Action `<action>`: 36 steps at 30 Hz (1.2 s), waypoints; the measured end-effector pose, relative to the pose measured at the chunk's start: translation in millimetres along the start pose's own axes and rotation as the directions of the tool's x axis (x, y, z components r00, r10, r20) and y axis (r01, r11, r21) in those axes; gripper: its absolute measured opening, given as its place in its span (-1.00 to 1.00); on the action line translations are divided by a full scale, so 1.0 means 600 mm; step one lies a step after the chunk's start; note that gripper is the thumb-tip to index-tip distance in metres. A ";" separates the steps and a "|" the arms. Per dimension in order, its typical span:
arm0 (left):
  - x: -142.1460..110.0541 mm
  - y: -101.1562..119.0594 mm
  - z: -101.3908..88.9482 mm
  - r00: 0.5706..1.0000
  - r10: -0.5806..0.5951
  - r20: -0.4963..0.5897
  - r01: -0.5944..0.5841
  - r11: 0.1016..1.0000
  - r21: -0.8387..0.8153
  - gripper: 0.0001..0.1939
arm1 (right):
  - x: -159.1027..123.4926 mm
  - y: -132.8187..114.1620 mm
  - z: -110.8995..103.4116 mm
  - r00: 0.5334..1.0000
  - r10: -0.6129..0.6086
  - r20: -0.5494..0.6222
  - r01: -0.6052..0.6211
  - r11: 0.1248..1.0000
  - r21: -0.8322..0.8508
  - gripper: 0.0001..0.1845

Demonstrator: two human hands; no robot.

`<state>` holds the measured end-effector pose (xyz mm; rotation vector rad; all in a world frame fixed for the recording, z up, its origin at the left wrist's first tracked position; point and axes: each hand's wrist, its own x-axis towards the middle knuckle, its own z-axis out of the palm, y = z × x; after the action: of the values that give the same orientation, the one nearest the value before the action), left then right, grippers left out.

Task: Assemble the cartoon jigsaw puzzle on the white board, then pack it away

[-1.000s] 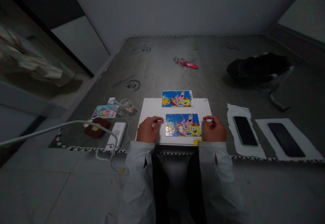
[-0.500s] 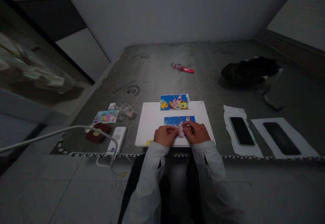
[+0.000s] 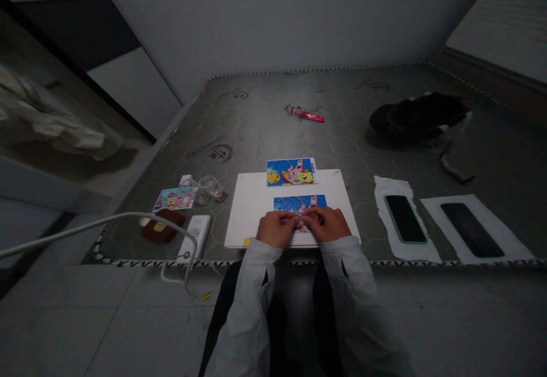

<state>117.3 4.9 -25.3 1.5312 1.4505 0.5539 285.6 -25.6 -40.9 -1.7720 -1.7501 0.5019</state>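
A small blue jigsaw puzzle (image 3: pixel 287 203) with cartoon figures and fine grid lines lies on a white board (image 3: pixel 243 209). My left hand (image 3: pixel 274 229) is over its lower left part, thumb and fingers pinched together. From the other side my right hand (image 3: pixel 328 224) is also pinched, its fingertips meeting those of the left above the puzzle. Whatever sits between the fingertips is too small to make out, and the hands cover much of the puzzle's lower half. Just beyond it, a cartoon picture card (image 3: pixel 292 172) with a similar design overlaps the board's far edge.
To the left are a clear plastic container (image 3: pixel 209 188) with small bits, another cartoon card (image 3: pixel 175 199), a brown object (image 3: pixel 161 228) and a white power bank (image 3: pixel 195 236) with a cable. Rightward lie two phones (image 3: pixel 405 218) on paper, and a dark cap (image 3: pixel 421 118). A red packet (image 3: pixel 306 114) lies farther back.
My right hand has shifted slightly left, so both hands' fingertips now meet. The whole view has moved a little. Other things lie as before.
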 end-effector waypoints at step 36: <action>0.005 0.010 -0.010 0.993 0.088 -0.078 -0.086 0.996 0.037 -0.76 | -0.005 -0.017 -0.012 0.996 0.077 0.052 -0.084 0.984 0.155 -0.80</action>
<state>116.0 10.2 -18.2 1.6209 1.4651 0.6525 282.4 -30.0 -29.2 -1.7369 -1.6266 0.6998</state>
